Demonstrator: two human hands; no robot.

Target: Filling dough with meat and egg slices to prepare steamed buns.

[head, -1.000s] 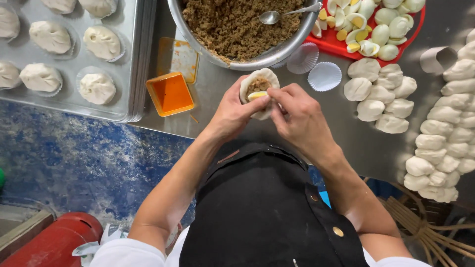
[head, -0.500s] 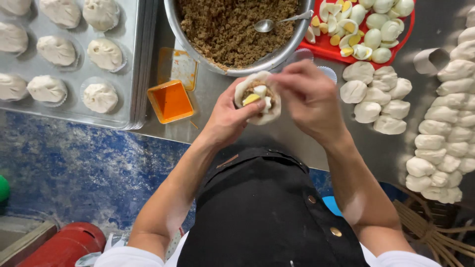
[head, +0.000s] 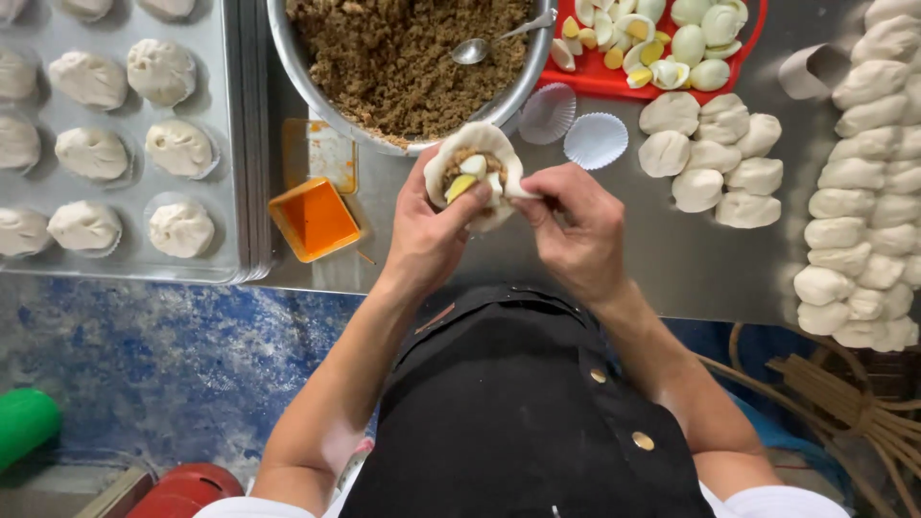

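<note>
Compared with a second ago, the dough round (head: 477, 171) sits higher in the hands and closer to the big bowl (head: 317, 91), and its rim stands up more around the filling. The brown mince and pieces of egg are still visible in the middle, so the top is not closed yet; by the look of it the pleating is partway along.

The left hand (head: 432, 230) cups the dough from below and from the side, fingers curled round it, thumb resting near the filling. The right hand (head: 574, 225) is nearly closed, with thumb and forefinger pinched on the right edge of the dough, pulling a fold inward.

The dough is held in the air just above the steel worktop (head: 672, 259), right in front of the bowl of mince with its spoon (head: 480, 46). A red tray of egg pieces (head: 672, 43) lies beyond, two paper cups (head: 576, 129) next to it, dough lumps (head: 715, 158) to the right, and a tray of finished buns (head: 115, 153) to the left, beside an orange dish (head: 314, 219).
</note>
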